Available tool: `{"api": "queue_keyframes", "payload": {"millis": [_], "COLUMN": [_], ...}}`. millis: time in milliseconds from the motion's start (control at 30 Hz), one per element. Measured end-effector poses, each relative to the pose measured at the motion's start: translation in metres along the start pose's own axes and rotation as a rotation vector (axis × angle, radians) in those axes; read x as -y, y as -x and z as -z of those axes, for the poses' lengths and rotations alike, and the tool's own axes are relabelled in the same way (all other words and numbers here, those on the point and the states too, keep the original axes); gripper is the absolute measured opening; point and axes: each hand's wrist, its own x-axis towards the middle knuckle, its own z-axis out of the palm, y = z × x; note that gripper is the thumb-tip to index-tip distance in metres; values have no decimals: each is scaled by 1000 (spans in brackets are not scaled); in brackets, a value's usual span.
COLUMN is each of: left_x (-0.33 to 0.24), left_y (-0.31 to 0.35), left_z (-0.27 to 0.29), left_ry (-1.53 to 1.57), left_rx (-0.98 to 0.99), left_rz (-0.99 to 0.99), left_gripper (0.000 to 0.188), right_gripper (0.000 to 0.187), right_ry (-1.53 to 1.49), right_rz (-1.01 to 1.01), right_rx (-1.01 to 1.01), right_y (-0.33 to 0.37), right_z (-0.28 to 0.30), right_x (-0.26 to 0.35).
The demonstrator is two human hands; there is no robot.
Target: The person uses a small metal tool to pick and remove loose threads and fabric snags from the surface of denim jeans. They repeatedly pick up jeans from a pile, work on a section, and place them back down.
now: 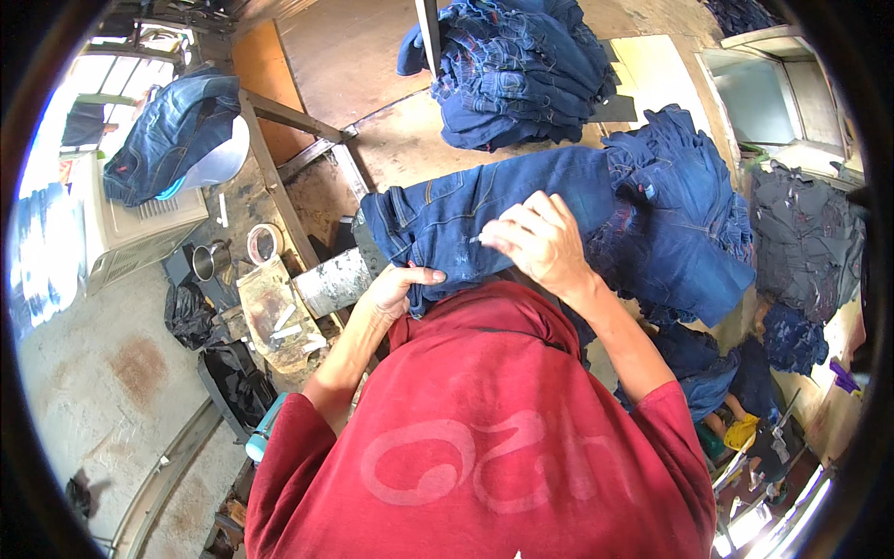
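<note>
Two hands at the jeans [549, 182], just before the shirt [466, 373].
I see the left hand's [393, 291] thumb on the denim (fingers hidden, grip unclear); the right hand [545, 242], curled closed, pinches a pale bit [476, 240]. Likely surface work; the next stroke calls for flat cloth.

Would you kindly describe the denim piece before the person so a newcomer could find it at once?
Start at the big red shirt and go straight up the picture. There the left hand holds the near edge of a long blue denim piece. It lies fairly smooth, unlike the crumpled denim at its right and the piled denim farther away.
</note>
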Motion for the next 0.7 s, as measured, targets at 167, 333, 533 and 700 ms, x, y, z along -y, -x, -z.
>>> {"api": "queue_keyframes", "payload": {"millis": [167,333,533,700], "left_x": [5,-5,22,57], "left_y": [2,-22,-104,-124], "left_z": [-11,-34,-144,-188], "left_ry": [40,12,486,169], "left_rx": [-31,-190,-44,-325], "left_rz": [-34,-174,-79,101], "left_gripper": [57,47,45,59], "right_gripper": [9,16,20,27], "right_ry": [18,-504,-740,-1187], "right_rz": [-34,-537,-1078,-1127], "right_rx": [43,-242,-108,-122], "right_y": [5,30,90,113], "right_z": [1,-1,-12,-20], "right_x": [-16,-66,-162,-181]}}
